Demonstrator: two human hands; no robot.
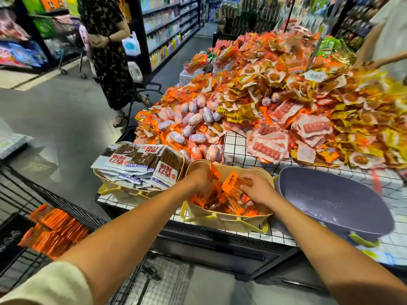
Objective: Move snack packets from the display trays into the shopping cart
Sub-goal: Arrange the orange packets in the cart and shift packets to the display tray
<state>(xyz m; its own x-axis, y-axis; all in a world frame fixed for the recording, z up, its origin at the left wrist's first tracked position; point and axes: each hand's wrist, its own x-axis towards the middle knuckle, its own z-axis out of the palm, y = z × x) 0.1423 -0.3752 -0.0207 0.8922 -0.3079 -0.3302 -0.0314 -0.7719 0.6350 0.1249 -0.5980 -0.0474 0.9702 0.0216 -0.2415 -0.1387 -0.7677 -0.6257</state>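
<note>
- The left hand (199, 175) reaches down into the cream tray (222, 217) with its back up. Its fingers curl round some of the orange packets (230, 186) at the left side of the tray.
- The right hand (256, 188) is in the same tray, palm down. Its fingers bend over the top of the orange packets and grip them (the fingertips point to the far rim).
- Both arms are bare and stretch out long from the bottom of the view. The left one has a pale sleeve (50, 285) near the shoulder.
- The cream tray has yellow handles. It sits at the near edge of the counter (237, 146), which has a white cloth with black squares.
- Just left of it sits a second cream tray (123, 190), full of white and brown packets (141, 164).
- Just right of it lies a purple tray (330, 201) with little holes.
- Behind the trays, a big heap of snacks (286, 95) covers the counter in orange, yellow and pink.
- The shopping cart (50, 194) stands low on the left, beside the counter. A pile of orange packs (55, 230) lies in it.
- A person in a dark dress (108, 51) stands across the aisle by another cart (66, 40).
- Someone else's arm (383, 59) reaches over the heap at the far right.
</note>
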